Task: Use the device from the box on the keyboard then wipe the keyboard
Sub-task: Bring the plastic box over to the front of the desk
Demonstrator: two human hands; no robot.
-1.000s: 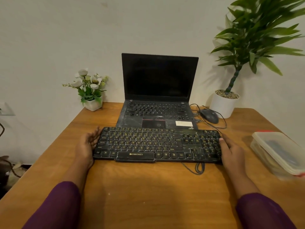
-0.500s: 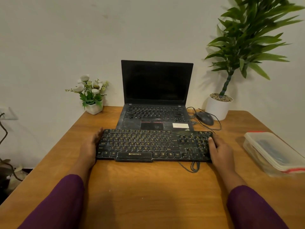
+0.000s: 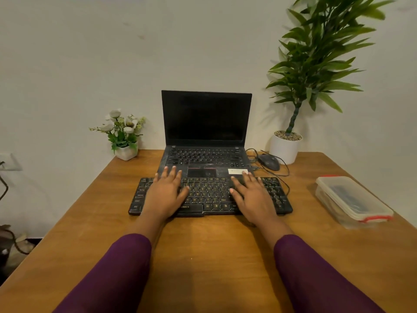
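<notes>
Change: both hands have left the short ends of the keyboard, where they sat half a second ago, and now lie on top of its keys.
Left hand: palm down on the left half of the keys, fingers straight and spread wide, holding nothing. The fingertips reach the keyboard's far edge.
Right hand: palm down right of centre, fingers straight and spread wide, holding nothing.
Keyboard: black, wired, lying flat on the table, just in front of the laptop. Cannot tell whether the two touch.
Box: clear plastic, lid on, red clip at its near end. It stands at the right side of the table, well apart from the keyboard. A dark item shows dimly through the lid; cannot tell what it is.
Laptop: open, screen dark.
Mouse: black, corded, right of the laptop.
Potted plant: white pot, far right corner.
Flower pot: small, white, far left.
</notes>
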